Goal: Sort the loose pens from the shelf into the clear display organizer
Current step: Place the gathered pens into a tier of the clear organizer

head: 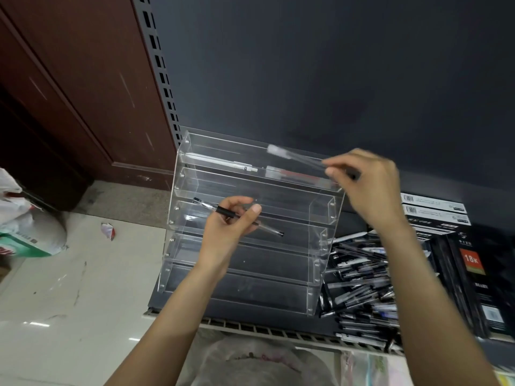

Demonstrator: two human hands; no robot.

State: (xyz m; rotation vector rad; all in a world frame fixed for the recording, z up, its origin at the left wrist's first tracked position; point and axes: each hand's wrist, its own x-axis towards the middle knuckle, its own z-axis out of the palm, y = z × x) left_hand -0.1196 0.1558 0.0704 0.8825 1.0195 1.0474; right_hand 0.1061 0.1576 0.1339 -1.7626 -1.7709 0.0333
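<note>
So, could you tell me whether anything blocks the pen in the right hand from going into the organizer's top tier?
Nothing visible does. The right hand pinches a clear pen just above the open top tier of the clear organizer, where a white pen and a red pen already lie, with room beside them.

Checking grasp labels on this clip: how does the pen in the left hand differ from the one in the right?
The left hand's pen has a black grip; the right hand's pen looks pale and blurred. The left one sits before the middle tiers, the right one at the top tier. The left hand wraps mid-barrel; the right pinches one end. Both are slim, clear-bodied.
</note>
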